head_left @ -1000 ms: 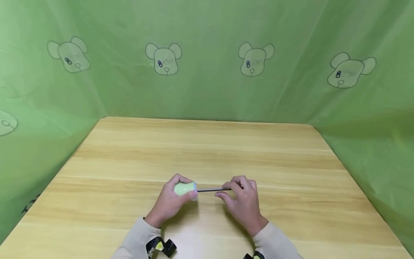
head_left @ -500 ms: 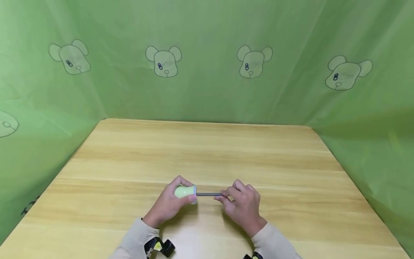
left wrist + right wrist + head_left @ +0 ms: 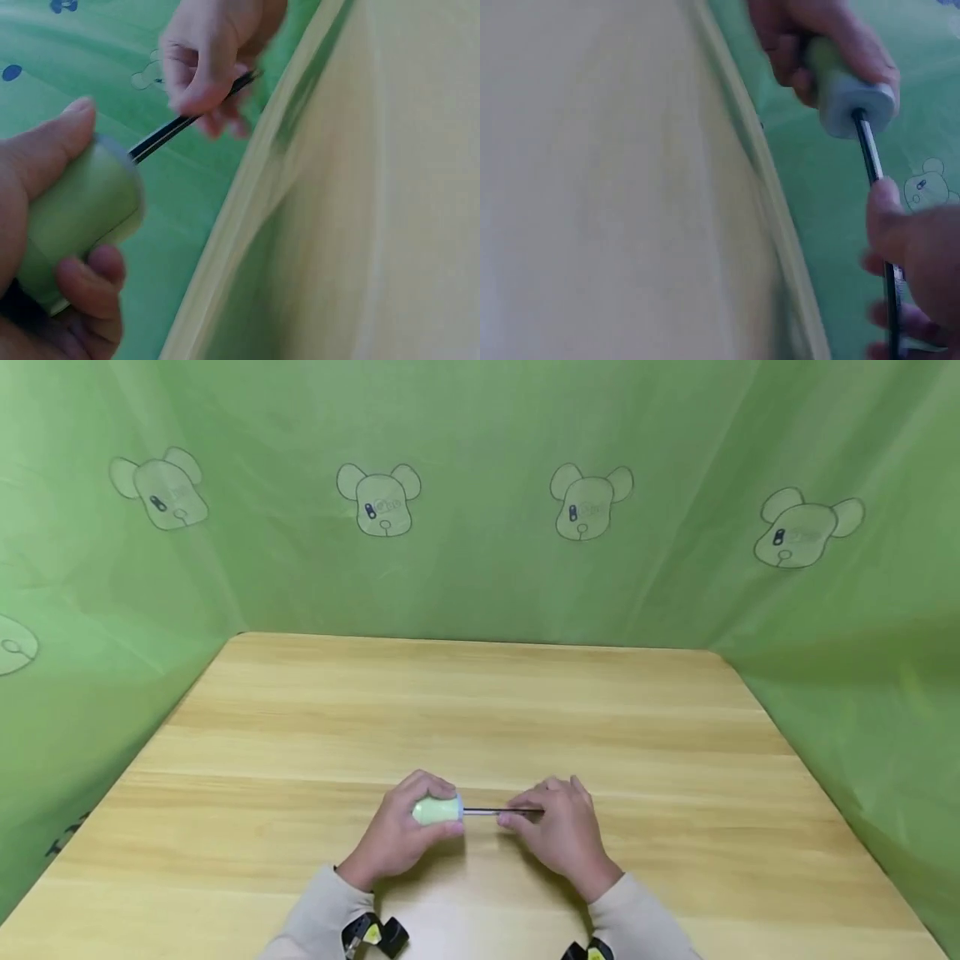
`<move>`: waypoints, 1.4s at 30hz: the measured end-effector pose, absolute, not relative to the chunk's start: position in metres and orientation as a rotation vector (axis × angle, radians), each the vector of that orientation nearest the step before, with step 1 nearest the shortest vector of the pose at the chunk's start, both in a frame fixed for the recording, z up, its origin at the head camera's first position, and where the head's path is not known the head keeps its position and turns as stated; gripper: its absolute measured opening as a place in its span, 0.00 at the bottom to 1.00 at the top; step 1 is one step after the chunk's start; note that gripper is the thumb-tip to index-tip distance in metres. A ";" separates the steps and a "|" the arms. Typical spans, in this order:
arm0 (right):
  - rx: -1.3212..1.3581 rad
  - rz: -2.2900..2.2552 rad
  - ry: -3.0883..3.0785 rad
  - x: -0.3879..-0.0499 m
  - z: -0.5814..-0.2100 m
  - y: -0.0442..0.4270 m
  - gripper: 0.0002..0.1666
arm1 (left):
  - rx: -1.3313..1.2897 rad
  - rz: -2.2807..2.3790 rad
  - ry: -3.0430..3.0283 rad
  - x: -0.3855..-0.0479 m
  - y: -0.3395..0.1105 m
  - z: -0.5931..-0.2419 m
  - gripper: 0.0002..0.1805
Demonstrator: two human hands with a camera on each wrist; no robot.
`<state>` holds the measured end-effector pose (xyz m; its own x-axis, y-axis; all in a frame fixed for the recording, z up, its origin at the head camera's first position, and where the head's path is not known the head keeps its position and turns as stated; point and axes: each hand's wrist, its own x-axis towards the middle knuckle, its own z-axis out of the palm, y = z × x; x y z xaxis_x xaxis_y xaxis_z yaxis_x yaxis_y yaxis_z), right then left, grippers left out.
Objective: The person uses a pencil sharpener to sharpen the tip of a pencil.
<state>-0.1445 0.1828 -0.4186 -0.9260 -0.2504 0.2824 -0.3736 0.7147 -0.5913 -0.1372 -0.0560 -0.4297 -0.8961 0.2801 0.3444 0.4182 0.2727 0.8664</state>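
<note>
Your left grip (image 3: 399, 837) was wrapped around the green handle (image 3: 79, 206), and your right grip (image 3: 562, 837), to the right of the handle, had the dark shaft (image 3: 870, 150) pinched between thumb and fingers. The tool (image 3: 478, 812) lay sideways and roughly level, held over the surface (image 3: 480, 718), which stretched below and beyond the handle.

The weaker hold, as I judged it, was your right one. You had only a slim, smooth-looking rod between your fingers, so a sudden tug from the handle could have made them skid along it. The far end (image 3: 253, 75) poked out past your right grip, on the side away from the handle; a slip that way might have dragged your fingers over it, and it was too blurred for me to call sharp or blunt.

If you twisted hard, the rounded handle might have turned inside your palm. I could not tell whether the shaft was fixed in the handle; if it was loose, pulling could have freed it abruptly and jerked your hands apart.
</note>
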 end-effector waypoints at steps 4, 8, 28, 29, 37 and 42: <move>0.509 0.843 -2.524 -0.145 -0.419 0.179 0.25 | -0.425 -1.843 -2.398 -0.139 -0.054 -0.424 0.16; 0.660 0.806 -2.287 -0.147 -0.420 0.180 0.24 | -0.289 -2.012 -2.359 -0.139 -0.055 -0.419 0.15; 0.735 0.963 -2.236 -0.144 -0.418 0.190 0.17 | -0.734 -1.863 -2.317 -0.136 -0.059 -0.426 0.15; 0.700 0.987 -2.289 -0.142 -0.417 0.190 0.18 | -0.742 -1.841 -2.315 -0.136 -0.058 -0.426 0.15; 0.605 0.803 -2.261 -0.142 -0.418 0.184 0.19 | -0.496 -1.914 -2.377 -0.137 -0.054 -0.423 0.17; 0.691 0.724 -2.132 -0.143 -0.420 0.180 0.23 | -0.312 -2.034 -2.361 -0.135 -0.055 -0.419 0.16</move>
<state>-0.1428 0.1799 -0.4198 -0.5596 -0.2358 0.7945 -0.6709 0.6917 -0.2672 -0.1347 -0.0554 -0.4194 -0.9802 0.1437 0.1365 0.1563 0.1371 0.9782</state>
